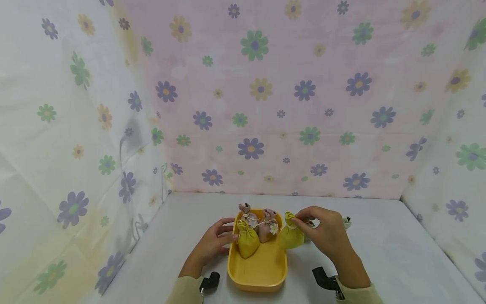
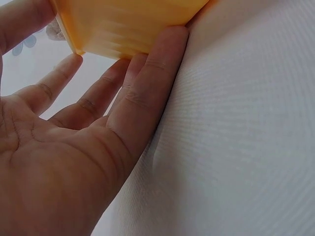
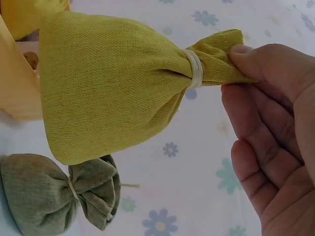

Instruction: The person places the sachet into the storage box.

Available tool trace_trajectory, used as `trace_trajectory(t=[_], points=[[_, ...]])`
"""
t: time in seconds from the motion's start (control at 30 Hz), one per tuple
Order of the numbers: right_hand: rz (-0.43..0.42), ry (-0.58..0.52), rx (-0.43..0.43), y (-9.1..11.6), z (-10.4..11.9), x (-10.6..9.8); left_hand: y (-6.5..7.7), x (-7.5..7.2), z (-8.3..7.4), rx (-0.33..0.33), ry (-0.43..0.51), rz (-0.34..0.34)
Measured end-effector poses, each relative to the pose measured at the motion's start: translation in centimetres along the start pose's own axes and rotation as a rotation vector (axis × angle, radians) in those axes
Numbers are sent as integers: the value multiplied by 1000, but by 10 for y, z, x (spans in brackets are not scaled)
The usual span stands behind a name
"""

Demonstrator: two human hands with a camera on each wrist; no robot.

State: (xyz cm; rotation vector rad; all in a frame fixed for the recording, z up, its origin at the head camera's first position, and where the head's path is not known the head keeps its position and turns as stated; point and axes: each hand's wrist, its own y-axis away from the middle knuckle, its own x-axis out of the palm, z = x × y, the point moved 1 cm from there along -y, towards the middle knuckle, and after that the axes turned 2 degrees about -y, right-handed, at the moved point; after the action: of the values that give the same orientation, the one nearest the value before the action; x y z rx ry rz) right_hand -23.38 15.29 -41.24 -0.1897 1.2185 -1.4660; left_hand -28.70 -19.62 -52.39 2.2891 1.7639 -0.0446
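Note:
My right hand (image 1: 322, 230) pinches the gathered neck of a yellow-green cloth pouch (image 1: 291, 237) between thumb and fingers. A pale band ties the pouch, which hangs at the right rim of a yellow tray (image 1: 258, 274); in the right wrist view the pouch (image 3: 113, 83) looks plump and tied. My left hand (image 1: 215, 240) touches the tray's left side with extended fingers, seen against the outer wall (image 2: 123, 24) in the left wrist view. Inside the tray lie another yellow pouch (image 1: 247, 244) and two pinkish-brown pouches, one (image 1: 267, 230) with a small white flower.
A grey-green pouch (image 3: 37, 191) lies on the white table (image 1: 395, 253), mostly hidden behind my right hand in the head view. Whitish cloth (image 1: 347, 222) shows just beyond that hand. Flower-printed curtains (image 1: 265, 105) stand at the back and sides.

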Motion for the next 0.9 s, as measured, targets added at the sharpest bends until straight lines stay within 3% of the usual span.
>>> trace_trajectory(t=[0.43,0.9], points=[[3,-42,-32,1,9,18,-1,1,1,-7,-7,-6],[20,-109,13,4,12,36,0,0,1,8,6,0]])
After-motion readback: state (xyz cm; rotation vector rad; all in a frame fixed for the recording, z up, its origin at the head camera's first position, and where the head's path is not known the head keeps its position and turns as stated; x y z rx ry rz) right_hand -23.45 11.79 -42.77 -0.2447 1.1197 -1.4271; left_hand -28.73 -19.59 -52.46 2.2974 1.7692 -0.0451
